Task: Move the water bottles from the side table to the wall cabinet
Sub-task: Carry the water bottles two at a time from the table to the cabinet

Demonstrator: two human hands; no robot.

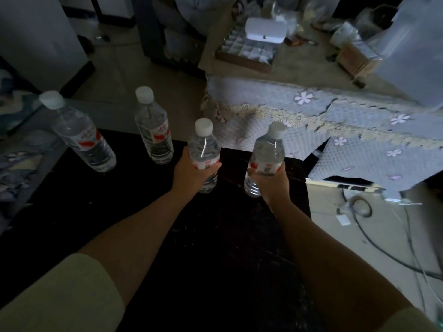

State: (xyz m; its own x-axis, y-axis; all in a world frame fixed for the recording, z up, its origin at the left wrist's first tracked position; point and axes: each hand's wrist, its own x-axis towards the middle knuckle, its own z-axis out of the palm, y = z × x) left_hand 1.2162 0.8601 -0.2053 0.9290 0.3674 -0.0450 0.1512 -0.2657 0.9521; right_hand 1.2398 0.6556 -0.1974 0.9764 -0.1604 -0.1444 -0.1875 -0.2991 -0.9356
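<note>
Over worktop [227,236]: 2 bottles upright, L grip [191,171] & R grip [268,180] each wrapped round one; 2 more left of L.

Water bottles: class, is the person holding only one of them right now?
No: the left hand grips one bottle and the right hand grips another bottle, each around its middle.

1. Four water bottles, all with white caps: the far-left bottle [82,137], the second bottle [153,130], the third bottle [203,152] and the fourth bottle [267,159].
2. Two hands (each grips one bottle): left hand [191,172], right hand [273,182].
3. One dark tabletop [227,236].
</note>
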